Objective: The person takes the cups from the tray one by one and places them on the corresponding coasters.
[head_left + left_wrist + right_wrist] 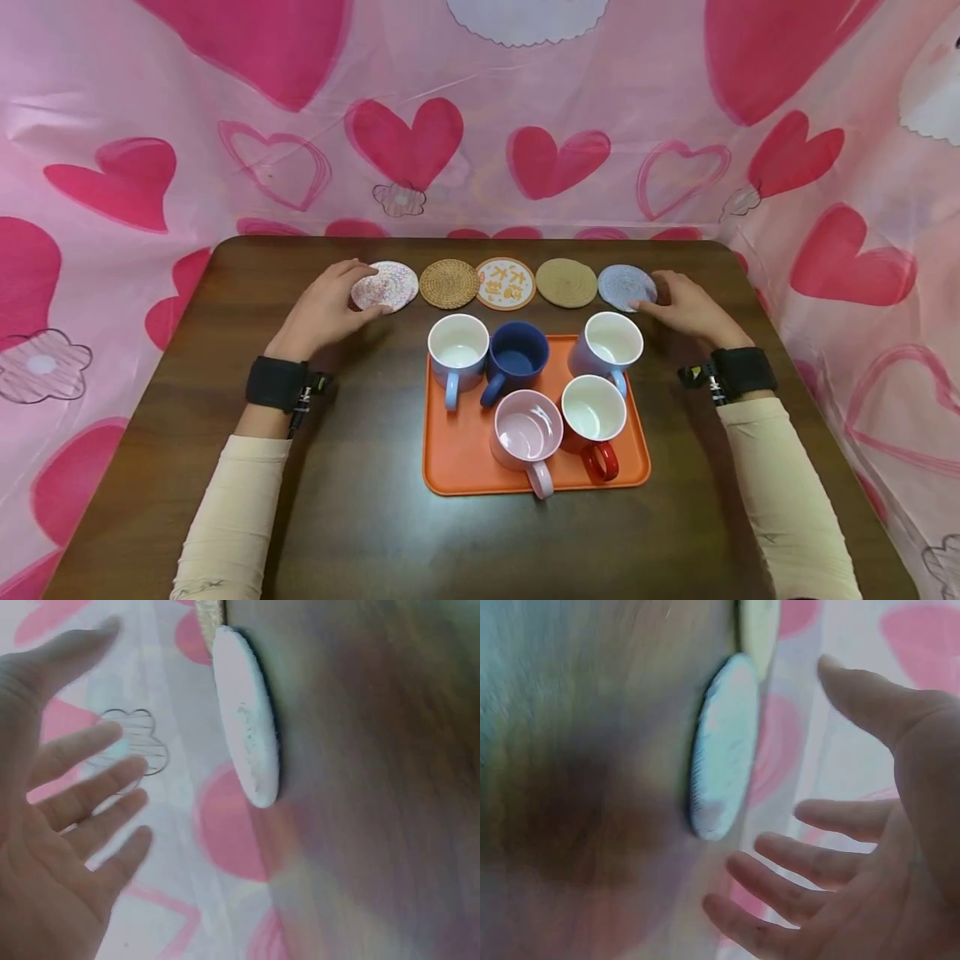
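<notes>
At the left end of a row of coasters, my left hand hovers beside a round white speckled coaster. Its fingers are spread and relaxed, and the left wrist view shows a gap between hand and coaster. My right hand is at the row's other end, by a pale blue coaster. The right wrist view shows it loosely spread too, holding nothing. Between them lie a brown woven coaster, an orange-rimmed coaster with lettering and an olive woven coaster.
Nearer me, an orange tray carries a light blue-handled mug, a navy mug, a pale lilac-blue mug, a pink mug and a red-handled mug. The dark wooden table meets a heart-patterned sheet behind.
</notes>
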{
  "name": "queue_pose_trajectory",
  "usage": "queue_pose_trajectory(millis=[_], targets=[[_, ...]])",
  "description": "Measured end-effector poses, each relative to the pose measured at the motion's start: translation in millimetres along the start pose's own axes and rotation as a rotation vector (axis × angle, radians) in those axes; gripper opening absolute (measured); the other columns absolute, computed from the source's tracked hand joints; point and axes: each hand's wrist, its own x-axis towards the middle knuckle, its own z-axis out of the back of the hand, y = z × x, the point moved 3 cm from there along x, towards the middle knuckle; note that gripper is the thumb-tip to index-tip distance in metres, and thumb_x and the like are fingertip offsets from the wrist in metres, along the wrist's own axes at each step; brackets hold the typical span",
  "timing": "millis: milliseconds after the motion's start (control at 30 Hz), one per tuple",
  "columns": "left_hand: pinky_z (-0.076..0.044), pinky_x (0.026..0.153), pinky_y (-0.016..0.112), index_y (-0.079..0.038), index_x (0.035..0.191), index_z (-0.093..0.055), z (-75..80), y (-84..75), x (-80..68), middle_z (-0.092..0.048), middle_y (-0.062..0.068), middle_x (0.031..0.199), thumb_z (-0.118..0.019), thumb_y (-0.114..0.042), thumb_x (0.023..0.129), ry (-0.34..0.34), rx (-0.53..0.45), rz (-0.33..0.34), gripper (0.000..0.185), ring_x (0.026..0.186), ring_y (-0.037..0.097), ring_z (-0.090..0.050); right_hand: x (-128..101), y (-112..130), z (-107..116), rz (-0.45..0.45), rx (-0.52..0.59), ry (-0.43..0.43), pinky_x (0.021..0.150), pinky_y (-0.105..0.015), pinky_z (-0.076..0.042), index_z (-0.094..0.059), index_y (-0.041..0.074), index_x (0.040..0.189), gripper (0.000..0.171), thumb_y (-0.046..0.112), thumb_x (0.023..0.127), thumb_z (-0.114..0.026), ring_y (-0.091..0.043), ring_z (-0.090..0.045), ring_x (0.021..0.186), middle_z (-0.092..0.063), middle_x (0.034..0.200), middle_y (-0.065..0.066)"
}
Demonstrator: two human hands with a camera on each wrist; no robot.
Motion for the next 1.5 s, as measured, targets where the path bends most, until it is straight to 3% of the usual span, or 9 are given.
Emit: queue_pose_trajectory(millis=[233, 500, 667, 767, 867, 1000, 1133, 1300, 1500], targets=[[-0.044, 0.106, 0.056, 0.001, 0.125, -0.066, 3.9, -28.4, -17.6, -0.064, 0.022, 0.127, -0.082, -0.034, 0.084, -0.086, 0.002, -0.079, 0.056, 0.124, 0.038, -0.056, -29.7, 21.4, -5.4, 0.078, -0.043, 0.014, 0.099, -0.063, -0.044, -0.047, -0.013, 0.139, 0.062, 0.025, 0.095, -0.07, -0.048, -0.056, 0.117, -0.057, 0.127, -0.035], [-0.056, 0.083, 0.043, -0.005, 0.108, -0.075, -35.5, -71.9, -56.0, -0.072, 0.006, 0.1, -0.071, -0.028, 0.096, -0.023, -0.179, -0.032, 0.026, 0.092, 0.022, -0.068, -66.9, 26.0, -26.4, 0.04, 0.029, 0.08, 0.089, -0.056, -0.056, -0.056, -0.007, 0.131, 0.044, 0.018, 0.096, -0.068, -0.041, -0.068, 0.104, -0.069, 0.115, -0.025], [-0.054, 0.055, 0.031, -0.008, 0.1, -0.076, -59.2, -91.8, -78.8, -0.069, 0.005, 0.083, -0.059, -0.027, 0.104, -0.028, -0.455, 0.138, 0.026, 0.061, 0.014, -0.062, -76.8, 25.2, -39.1, 0.01, 0.028, 0.074, 0.071, -0.04, -0.058, -0.061, -0.005, 0.119, 0.036, 0.015, 0.091, -0.073, -0.022, -0.068, 0.076, -0.071, 0.093, -0.014], [-0.052, 0.048, 0.029, -0.01, 0.101, -0.077, -71.2, -103.2, -86.8, -0.069, 0.01, 0.081, -0.058, -0.035, 0.104, -0.018, -0.627, 0.246, 0.031, 0.054, 0.018, -0.061, -80.6, 24.9, -47.3, -0.009, 0.046, 0.095, 0.067, -0.035, -0.052, -0.062, -0.002, 0.111, 0.031, 0.017, 0.09, -0.076, -0.016, -0.063, 0.067, -0.068, 0.079, -0.006], [-0.049, 0.049, 0.028, -0.011, 0.104, -0.076, -82.2, -113.6, -91.6, -0.069, 0.014, 0.079, -0.058, -0.042, 0.102, 0.014, -0.757, 0.313, 0.035, 0.058, 0.023, -0.063, -84.4, 24.0, -54.9, -0.034, 0.074, 0.121, 0.068, -0.035, -0.05, -0.061, 0.0, 0.111, 0.03, 0.017, 0.091, -0.075, -0.017, -0.061, 0.065, -0.065, 0.073, -0.003], [-0.056, 0.054, 0.034, -0.001, 0.109, -0.071, -94.7, -126.4, -94.9, -0.07, 0.023, 0.087, -0.056, -0.041, 0.104, 0.086, -1.007, 0.374, 0.043, 0.062, 0.035, -0.066, -88.2, 23.9, -63.8, -0.062, 0.125, 0.159, 0.067, -0.035, -0.051, -0.059, -0.002, 0.119, 0.035, 0.016, 0.092, -0.072, -0.019, -0.06, 0.066, -0.065, 0.075, -0.004], [-0.062, 0.067, 0.039, 0.007, 0.112, -0.067, -102.3, -137.2, -94.6, -0.072, 0.026, 0.098, -0.05, -0.037, 0.107, 0.145, -1.178, 0.375, 0.047, 0.076, 0.041, -0.068, -88.1, 26.3, -69.1, -0.051, 0.167, 0.157, 0.064, -0.035, -0.053, -0.056, -0.002, 0.12, 0.035, 0.012, 0.092, -0.07, -0.02, -0.06, 0.067, -0.063, 0.078, -0.006], [-0.061, 0.072, 0.034, 0.007, 0.111, -0.067, -106.3, -148.4, -90.0, -0.07, 0.026, 0.093, -0.045, -0.033, 0.109, 0.142, -1.167, 0.331, 0.046, 0.08, 0.036, -0.069, -84.9, 28.1, -69.6, -0.04, 0.206, 0.138, 0.059, -0.035, -0.055, -0.051, -0.001, 0.122, 0.037, 0.009, 0.091, -0.069, -0.022, -0.06, 0.063, -0.06, 0.078, -0.008], [-0.054, 0.076, 0.027, 0.005, 0.102, -0.07, -109.1, -152.6, -87.5, -0.062, 0.026, 0.075, -0.042, -0.028, 0.11, 0.028, -1.074, 0.338, 0.043, 0.075, 0.038, -0.063, -82.8, 28.5, -68.9, -0.041, 0.211, 0.136, 0.058, -0.034, -0.055, -0.05, -0.001, 0.125, 0.04, 0.009, 0.091, -0.068, -0.021, -0.059, 0.063, -0.06, 0.078, -0.007]])
